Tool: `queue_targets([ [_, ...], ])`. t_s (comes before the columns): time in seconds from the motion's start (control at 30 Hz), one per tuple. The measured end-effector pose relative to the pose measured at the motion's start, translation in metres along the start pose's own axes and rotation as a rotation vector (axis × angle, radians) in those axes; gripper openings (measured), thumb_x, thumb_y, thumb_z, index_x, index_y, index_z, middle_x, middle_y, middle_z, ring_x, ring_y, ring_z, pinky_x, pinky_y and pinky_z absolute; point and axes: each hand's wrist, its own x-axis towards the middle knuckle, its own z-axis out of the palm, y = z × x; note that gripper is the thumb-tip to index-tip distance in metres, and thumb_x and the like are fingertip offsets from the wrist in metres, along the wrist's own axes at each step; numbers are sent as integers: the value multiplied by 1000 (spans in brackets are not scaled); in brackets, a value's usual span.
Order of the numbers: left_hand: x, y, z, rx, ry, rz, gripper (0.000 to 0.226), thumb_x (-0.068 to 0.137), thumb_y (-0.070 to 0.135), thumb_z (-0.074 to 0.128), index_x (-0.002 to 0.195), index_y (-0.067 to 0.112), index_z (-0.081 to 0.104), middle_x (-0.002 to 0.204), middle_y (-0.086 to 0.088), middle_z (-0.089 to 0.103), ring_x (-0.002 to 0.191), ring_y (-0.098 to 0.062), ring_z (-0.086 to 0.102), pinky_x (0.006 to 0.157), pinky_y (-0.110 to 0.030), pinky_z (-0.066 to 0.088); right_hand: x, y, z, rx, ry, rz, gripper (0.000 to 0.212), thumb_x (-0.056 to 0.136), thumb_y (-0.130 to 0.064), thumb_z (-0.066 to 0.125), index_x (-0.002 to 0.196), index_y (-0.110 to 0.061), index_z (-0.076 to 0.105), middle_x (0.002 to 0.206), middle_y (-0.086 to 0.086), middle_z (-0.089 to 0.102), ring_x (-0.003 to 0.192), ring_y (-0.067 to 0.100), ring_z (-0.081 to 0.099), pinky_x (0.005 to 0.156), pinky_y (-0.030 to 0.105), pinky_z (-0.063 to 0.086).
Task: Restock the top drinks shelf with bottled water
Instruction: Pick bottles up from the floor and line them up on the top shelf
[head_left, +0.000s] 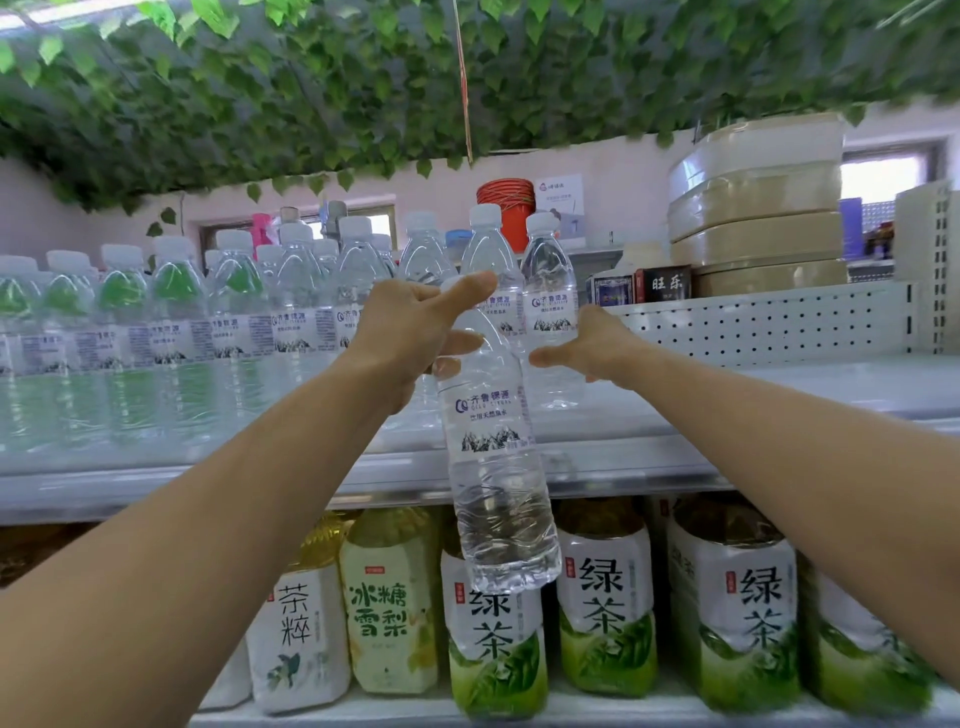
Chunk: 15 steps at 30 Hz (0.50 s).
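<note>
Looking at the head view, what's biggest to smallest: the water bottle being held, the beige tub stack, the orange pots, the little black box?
1. Beige tub stack and held water bottle: about alike in the picture; the bottle is far nearer, so no ranking.
2. Orange pots.
3. Black box.

The left and middle of the top shelf (779, 387) are packed rows deep with water bottles (234, 322), leaving no gap for a hand. Its right part is bare from the end bottle (550, 306) to the right edge, closed behind by a perforated panel (769, 322). The right hand (592, 348) is at the end bottle. The left hand (410, 332) holds a bottle (493, 441) across the front edge. Leaves (363, 104) hang overhead.
</note>
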Motion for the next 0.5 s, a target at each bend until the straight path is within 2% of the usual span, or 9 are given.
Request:
queue_targets([
  [0.2, -1, 1, 3, 4, -9, -5, 28, 81, 44, 75, 83, 16, 71, 123, -7, 68, 80, -20, 75, 79, -45, 60, 1, -1, 1, 11, -7, 10, 59, 77, -41, 82, 118, -9, 52, 109, 6, 62, 90, 21, 61, 81, 40, 57],
  [0.3, -3, 4, 3, 13, 1, -7, 29, 82, 44, 75, 82, 15, 71, 122, -6, 68, 78, -17, 75, 73, -39, 60, -6, -4, -2, -9, -61, 79, 69, 80, -49, 77, 127, -8, 48, 117, 6, 60, 91, 22, 61, 83, 40, 53],
  [0.37, -5, 8, 5, 26, 3, -2, 33, 82, 44, 75, 85, 11, 71, 122, -7, 68, 75, -16, 75, 69, -37, 59, -15, -4, -6, -18, -63, 97, 64, 86, -50, 70, 128, -6, 48, 113, 4, 61, 85, 18, 59, 74, 33, 48],
  [0.4, -6, 10, 6, 31, 2, 3, 34, 82, 44, 75, 86, 10, 71, 121, -8, 68, 75, -16, 75, 68, -37, 59, -23, -6, -9, -16, -16, 86, 59, 90, -47, 66, 126, -6, 46, 110, 3, 59, 85, 18, 57, 74, 31, 46],
  [0.47, -8, 18, 8, 34, 0, 22, 35, 83, 44, 74, 83, 9, 69, 120, -8, 68, 78, -17, 75, 69, -38, 59, -39, -11, -16, 34, 181, 4, 64, 93, -47, 62, 138, -5, 42, 116, 5, 54, 101, 21, 55, 87, 35, 47],
  [0.5, -7, 23, 8, 36, 0, 37, 37, 83, 43, 74, 82, 7, 67, 121, -9, 67, 79, -18, 75, 69, -38, 59, -49, -16, -21, 138, 225, -70, 62, 92, -50, 61, 135, -7, 48, 116, 3, 56, 104, 20, 56, 90, 37, 48],
])
